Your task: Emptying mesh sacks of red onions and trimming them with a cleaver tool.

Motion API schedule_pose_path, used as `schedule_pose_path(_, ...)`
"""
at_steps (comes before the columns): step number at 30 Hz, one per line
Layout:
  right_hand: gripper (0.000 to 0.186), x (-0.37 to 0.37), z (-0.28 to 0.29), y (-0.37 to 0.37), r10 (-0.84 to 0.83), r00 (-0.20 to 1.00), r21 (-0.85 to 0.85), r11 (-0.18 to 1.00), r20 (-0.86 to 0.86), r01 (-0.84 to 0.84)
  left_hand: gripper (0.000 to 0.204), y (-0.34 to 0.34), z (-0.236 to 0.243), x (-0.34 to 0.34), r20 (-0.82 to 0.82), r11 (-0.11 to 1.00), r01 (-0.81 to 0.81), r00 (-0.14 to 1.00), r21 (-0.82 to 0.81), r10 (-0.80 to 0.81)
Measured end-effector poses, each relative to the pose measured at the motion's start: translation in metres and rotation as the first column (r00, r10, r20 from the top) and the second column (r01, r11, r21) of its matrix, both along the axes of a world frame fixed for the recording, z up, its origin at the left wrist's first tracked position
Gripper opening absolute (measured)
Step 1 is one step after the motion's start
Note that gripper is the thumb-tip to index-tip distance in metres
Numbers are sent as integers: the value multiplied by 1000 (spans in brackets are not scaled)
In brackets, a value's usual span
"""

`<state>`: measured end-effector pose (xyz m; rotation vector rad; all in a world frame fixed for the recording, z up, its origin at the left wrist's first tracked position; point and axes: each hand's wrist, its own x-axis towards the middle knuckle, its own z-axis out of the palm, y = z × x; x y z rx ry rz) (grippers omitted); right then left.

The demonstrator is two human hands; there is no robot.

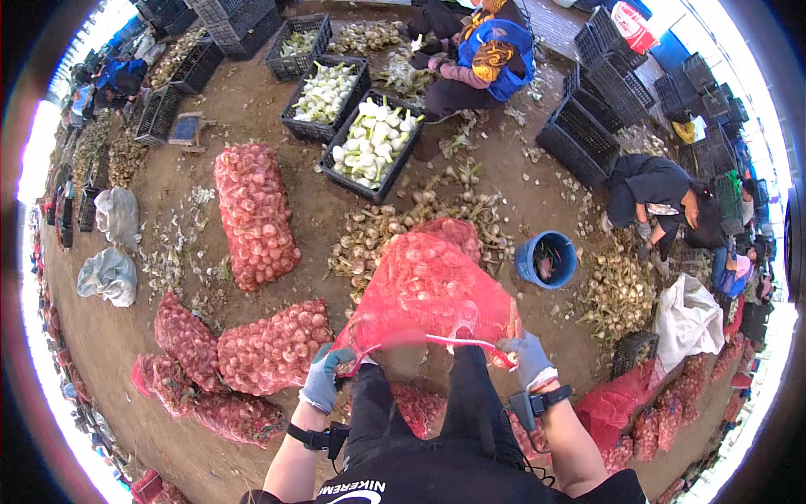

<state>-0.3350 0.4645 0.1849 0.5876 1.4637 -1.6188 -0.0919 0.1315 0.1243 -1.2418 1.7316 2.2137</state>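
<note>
A red mesh sack (420, 281) with garlic bulbs in its far part lies in front of me, its wide mouth turned toward my legs. My left hand (324, 378), in a grey-blue glove, grips the left corner of the mouth. My right hand (531, 359), gloved alike, is closed on the right corner. Between them the white-edged hem is stretched across, above my feet. Beyond and to the left of the sack, a heap of loose garlic (369, 239) with dry stalks spreads over the ground, partly hidden by the mesh.
A blue bucket (546, 259) stands to the right. Filled garlic sacks (254, 218) lie on the left. Black crates (351, 186) of white garlic stand ahead, near a seated person in blue (504, 63). Another person (659, 197) bends at the right beside a white sack (688, 323).
</note>
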Motion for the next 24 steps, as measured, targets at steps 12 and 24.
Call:
schedule_pose_path(12,46,-20,3,-13,150,976,503,863,-159,-51,46,-9,49,-60,144,895,-158,984,417,107)
schedule_pose_path(24,20,-22,-31,-2,468,558,698,640,-685,321,42,-13,-27,-37,182,923,359,925,-136,-333)
